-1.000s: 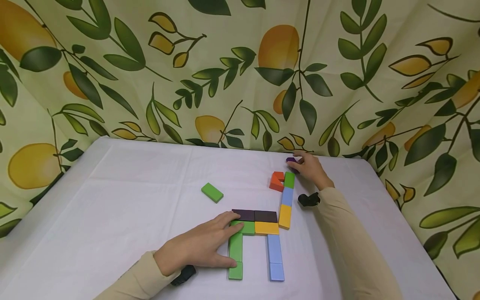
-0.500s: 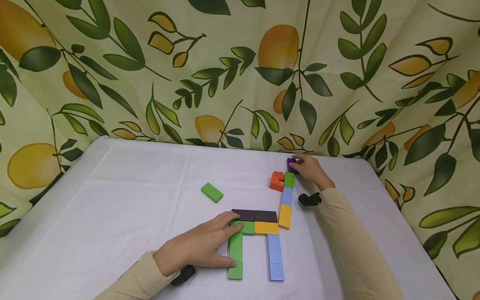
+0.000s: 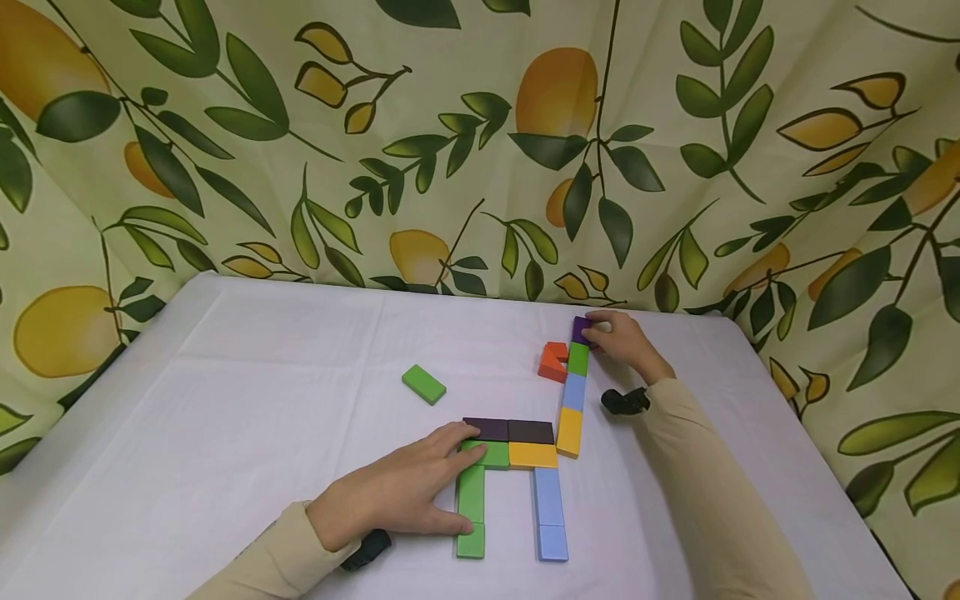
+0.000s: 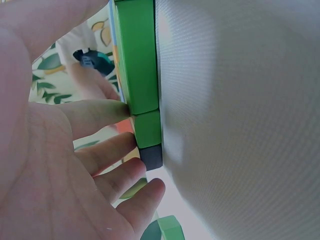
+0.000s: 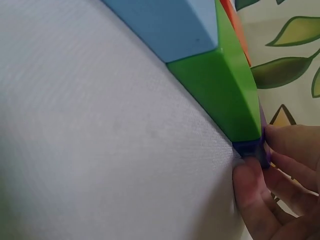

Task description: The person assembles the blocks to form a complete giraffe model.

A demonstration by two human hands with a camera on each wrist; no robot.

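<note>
My right hand pinches a purple block between thumb and fingers. The block lies at the far end of a column, against a green block; a light blue block and a yellow block continue it toward me. In the right wrist view the thumb covers part of the purple block. My left hand lies with fingers extended, touching the dark block and the green blocks below it. Beside the dark block is another, with a yellow block under it.
Red-orange pieces sit left of the column. A loose green block lies apart on the white-covered table. Two light blue blocks run toward me on the right. A patterned curtain hangs behind the table.
My right hand has brought the purple block into line with the column's far end, turning it lengthwise against the green block. My left hand has stayed in place.
</note>
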